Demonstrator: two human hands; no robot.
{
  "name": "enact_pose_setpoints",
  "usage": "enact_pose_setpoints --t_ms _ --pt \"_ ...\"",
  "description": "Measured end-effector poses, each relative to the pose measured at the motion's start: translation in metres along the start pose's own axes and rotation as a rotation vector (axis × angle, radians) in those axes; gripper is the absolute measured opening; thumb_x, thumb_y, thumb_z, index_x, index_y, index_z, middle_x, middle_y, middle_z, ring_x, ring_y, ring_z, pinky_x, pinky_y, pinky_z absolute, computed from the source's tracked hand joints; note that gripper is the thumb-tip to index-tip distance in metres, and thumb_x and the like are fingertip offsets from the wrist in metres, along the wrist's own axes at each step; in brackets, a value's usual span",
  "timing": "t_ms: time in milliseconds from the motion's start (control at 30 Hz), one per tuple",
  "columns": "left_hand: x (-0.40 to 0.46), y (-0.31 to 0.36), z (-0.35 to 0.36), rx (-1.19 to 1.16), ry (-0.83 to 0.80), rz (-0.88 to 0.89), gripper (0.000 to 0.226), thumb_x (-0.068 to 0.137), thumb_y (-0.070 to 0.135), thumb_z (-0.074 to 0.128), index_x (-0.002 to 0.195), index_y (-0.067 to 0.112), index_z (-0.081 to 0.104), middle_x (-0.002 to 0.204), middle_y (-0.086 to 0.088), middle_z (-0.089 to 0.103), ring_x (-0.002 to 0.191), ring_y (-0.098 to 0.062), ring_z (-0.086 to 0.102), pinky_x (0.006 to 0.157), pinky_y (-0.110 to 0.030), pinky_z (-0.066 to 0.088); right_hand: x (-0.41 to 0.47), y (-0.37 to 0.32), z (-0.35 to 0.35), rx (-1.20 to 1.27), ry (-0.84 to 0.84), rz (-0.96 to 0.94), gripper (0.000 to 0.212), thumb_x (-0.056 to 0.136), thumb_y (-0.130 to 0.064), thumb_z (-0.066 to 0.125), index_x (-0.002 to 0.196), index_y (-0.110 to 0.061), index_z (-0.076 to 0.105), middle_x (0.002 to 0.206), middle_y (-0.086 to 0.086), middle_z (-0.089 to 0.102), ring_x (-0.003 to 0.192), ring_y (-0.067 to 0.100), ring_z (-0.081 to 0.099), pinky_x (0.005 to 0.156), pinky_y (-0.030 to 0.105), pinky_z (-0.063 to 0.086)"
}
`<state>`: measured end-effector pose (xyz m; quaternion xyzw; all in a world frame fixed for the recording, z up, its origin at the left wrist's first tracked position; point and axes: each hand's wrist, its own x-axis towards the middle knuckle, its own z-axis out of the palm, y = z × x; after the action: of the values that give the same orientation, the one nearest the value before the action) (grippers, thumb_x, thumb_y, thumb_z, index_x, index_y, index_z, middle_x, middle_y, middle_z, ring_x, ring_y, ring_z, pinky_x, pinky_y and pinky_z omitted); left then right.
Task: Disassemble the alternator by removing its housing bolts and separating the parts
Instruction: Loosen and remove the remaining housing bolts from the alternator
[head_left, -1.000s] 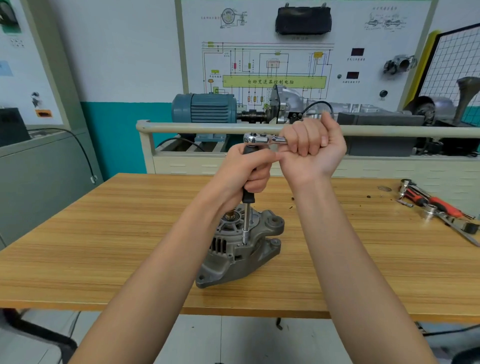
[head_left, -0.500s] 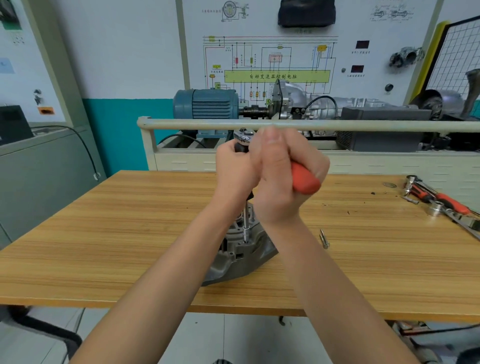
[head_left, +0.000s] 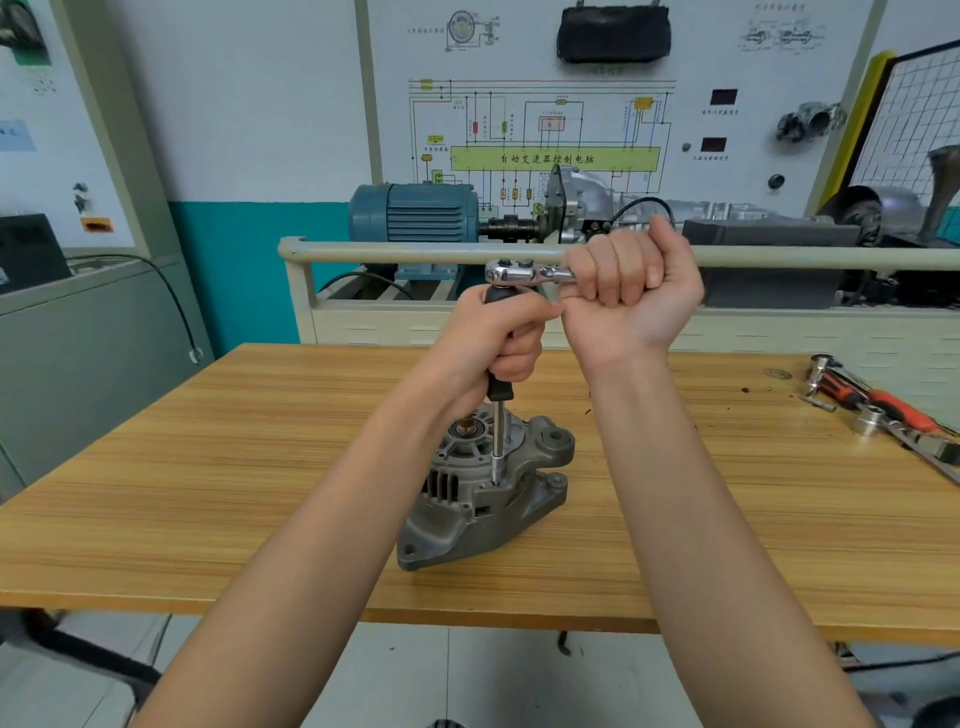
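Where the wooden workbench runs in from the left, a grey cabinet stands beside it with a black cable drooping down its side. Near the middle of the bench the grey alternator sits upright on its housing, shaft end pointing up, with its mounting lugs toward the right. The left hand is curled round the black grip of a long extension bar that stands vertical, its socket end seated on a housing bolt at the alternator's upper face. On top of that bar sits the chrome head of a ratchet wrench, lying level and pointing right. The right hand is fisted round the ratchet's handle, hiding it, knuckles toward the camera and thumb up; the two hands almost touch. Behind them a pale rail crosses the view in front of a blue electric motor and a wall-mounted wiring diagram board. At the far right of the bench lie loose tools: a socket and red-handled tools.
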<state>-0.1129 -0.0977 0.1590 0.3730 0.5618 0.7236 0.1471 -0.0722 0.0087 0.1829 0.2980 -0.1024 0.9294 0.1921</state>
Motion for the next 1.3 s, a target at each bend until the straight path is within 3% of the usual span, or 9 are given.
enact_pose_setpoints --t_ms 233,367,467,600,733,867,1033,1167,1300 --pt "0.001 -0.002 0.017 0.149 0.404 0.072 0.044 0.089 -0.007 0.050 0.055 0.017 0.035 0.043 0.007 0.034 0.037 -0.006 0.026 0.040 -0.019 0.023 -0.037 0.036 0.010 -0.767 -0.305 -0.595 0.041 0.085 -0.006 0.044 0.046 -0.016 0.042 0.041 -0.008 0.032 0.038 0.008 0.026 0.046 0.024 0.023" --pt "-0.008 -0.005 0.023 0.284 0.436 0.276 0.033 0.089 0.008 0.048 0.062 0.023 0.037 0.044 0.017 0.048 0.048 -0.001 0.048 0.052 -0.014 0.038 -0.053 0.054 0.013 -1.132 -0.471 -0.852 0.033 0.083 0.000 0.046 0.052 -0.011 0.049 0.048 0.000 0.032 0.048 -0.001 0.030 0.052 0.005 0.026" --pt "-0.005 -0.002 0.021 0.203 0.397 0.215 0.026 0.083 0.017 0.051 0.062 0.015 0.036 0.057 -0.003 0.035 0.054 -0.017 0.034 0.052 -0.030 0.027 -0.049 0.050 0.013 -1.068 -0.427 -0.815 0.029 0.084 -0.006 0.045 0.058 -0.019 0.049 0.045 -0.007 0.031 0.043 0.004 0.032 0.047 0.017 0.028" --pt "-0.003 -0.004 0.008 0.148 0.289 0.150 0.038 0.084 -0.006 0.058 0.056 0.013 0.040 0.046 0.002 0.038 0.040 -0.011 0.033 0.042 -0.021 0.027 -0.033 0.028 0.010 -0.716 -0.350 -0.524 0.044 0.086 -0.009 0.042 0.046 -0.026 0.034 0.039 -0.004 0.026 0.037 0.008 0.024 0.045 0.026 0.019" --pt "-0.002 -0.002 -0.004 0.044 0.044 0.111 0.032 0.077 0.006 0.062 0.050 0.016 0.049 0.046 -0.001 0.043 0.041 -0.017 0.038 0.045 -0.023 0.033 -0.013 0.003 0.004 -0.269 -0.125 -0.121 0.053 0.089 -0.012 0.038 0.037 -0.018 0.036 0.032 -0.005 0.026 0.037 0.012 0.012 0.040 0.023 0.022" --pt "0.001 -0.002 -0.003 -0.014 -0.059 -0.036 0.039 0.078 0.012 0.058 0.043 0.020 0.042 0.039 0.006 0.032 0.032 -0.009 0.026 0.039 -0.019 0.022 0.001 -0.003 -0.002 0.023 0.087 0.012 0.053 0.089 -0.015 0.038 0.036 -0.016 0.033 0.032 -0.004 0.021 0.039 0.011 0.006 0.038 0.022 0.015" --pt "0.000 -0.005 0.002 0.028 0.116 -0.008 0.051 0.089 -0.001 0.050 0.046 0.020 0.031 0.039 0.007 0.024 0.032 -0.008 0.017 0.037 -0.015 0.016 -0.016 0.007 0.004 -0.241 -0.074 -0.162 0.060 0.096 -0.011 0.029 0.037 -0.018 0.034 0.033 -0.005 0.025 0.035 0.012 0.013 0.040 0.023 0.021" --pt "-0.002 -0.004 0.015 0.128 0.344 0.011 0.043 0.091 -0.001 0.050 0.057 0.018 0.033 0.047 0.005 0.035 0.039 -0.008 0.027 0.035 -0.018 0.025 -0.035 0.036 0.010 -0.722 -0.287 -0.593 0.042 0.086 -0.006 0.043 0.046 -0.018 0.041 0.040 -0.007 0.028 0.038 0.007 0.026 0.045 0.024 0.021" --pt "0.001 -0.007 0.019 0.226 0.445 0.063 0.033 0.097 0.005 0.048 0.067 0.016 0.041 0.068 -0.002 0.048 0.065 -0.018 0.048 0.063 -0.029 0.043 -0.048 0.053 0.013 -1.072 -0.418 -0.835 0.030 0.085 -0.006 0.044 0.058 -0.018 0.048 0.044 -0.006 0.032 0.040 0.007 0.032 0.044 0.017 0.026"
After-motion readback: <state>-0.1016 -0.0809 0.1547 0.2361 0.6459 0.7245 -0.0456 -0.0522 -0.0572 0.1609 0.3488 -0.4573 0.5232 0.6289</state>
